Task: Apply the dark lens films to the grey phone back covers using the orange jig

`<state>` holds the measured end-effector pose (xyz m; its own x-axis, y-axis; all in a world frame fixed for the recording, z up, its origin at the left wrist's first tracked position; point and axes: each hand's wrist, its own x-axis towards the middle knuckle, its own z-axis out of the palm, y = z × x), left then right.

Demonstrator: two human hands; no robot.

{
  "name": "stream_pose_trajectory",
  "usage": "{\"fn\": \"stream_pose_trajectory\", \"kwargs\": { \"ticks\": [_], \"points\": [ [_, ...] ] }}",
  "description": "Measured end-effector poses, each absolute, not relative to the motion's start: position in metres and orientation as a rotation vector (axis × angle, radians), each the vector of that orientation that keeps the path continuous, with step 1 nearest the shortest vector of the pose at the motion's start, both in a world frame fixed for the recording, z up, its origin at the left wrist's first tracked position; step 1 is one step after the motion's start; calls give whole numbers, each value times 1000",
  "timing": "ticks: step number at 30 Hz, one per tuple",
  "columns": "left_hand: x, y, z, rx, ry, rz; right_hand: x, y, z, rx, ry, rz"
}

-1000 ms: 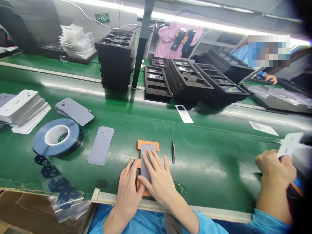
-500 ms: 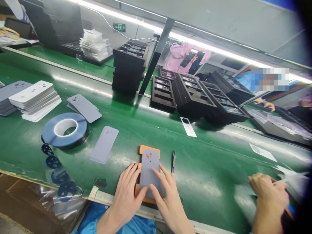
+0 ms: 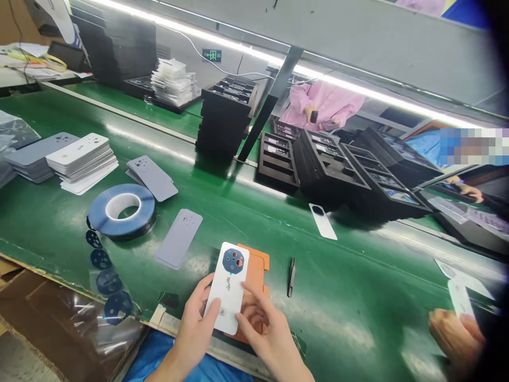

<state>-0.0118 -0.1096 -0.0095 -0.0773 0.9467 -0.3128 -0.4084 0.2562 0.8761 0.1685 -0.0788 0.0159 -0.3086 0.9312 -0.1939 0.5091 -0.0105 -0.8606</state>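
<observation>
Between my two hands is a white phone back panel (image 3: 226, 297), its printed face up, with a dark blue patch around the camera holes at its top. My left hand (image 3: 199, 313) grips the left edge, thumb lying on the face. On the right edge, the fingertips and thumb of my right hand (image 3: 266, 323) close on the panel. Partly under it and to its right lies an orange fixture (image 3: 257, 262), turned over from its earlier look or uncovered. Black tweezers (image 3: 292, 277) rest on the green bench to the right of my right hand.
Left of my hands lie grey sheets (image 3: 178, 239), a blue tape roll (image 3: 99, 212) with its strip hanging over the edge, and a white panel stack (image 3: 79, 159). Black trays (image 3: 278, 162) line the back. A co-worker's hand (image 3: 453, 331) works at far right.
The grey sheet that lay under my hands on the orange fixture is out of sight. A white panel is now held up, tilted, over the fixture's left side. The view has shifted slightly.
</observation>
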Motion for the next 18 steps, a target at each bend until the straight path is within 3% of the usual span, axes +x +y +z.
{"fn": "stream_pose_trajectory", "kwargs": {
  "ticks": [4, 10, 15, 18],
  "points": [
    [-24, -112, -4, 692, 1185, 1253, 160, -42, 11, -1389, -1721, 1356],
    [-60, -139, 3, 914, 1573, 1418, 152, 100, 11, -1510, -1788, 1008],
    [-94, -172, 7, 1007, 2136, 1703, 149, 198, 12, -1716, -1834, 788],
    [-117, -184, 5, 1030, 2466, 1656, 150, 224, 8, -1829, -1896, 682]
  ]
}}
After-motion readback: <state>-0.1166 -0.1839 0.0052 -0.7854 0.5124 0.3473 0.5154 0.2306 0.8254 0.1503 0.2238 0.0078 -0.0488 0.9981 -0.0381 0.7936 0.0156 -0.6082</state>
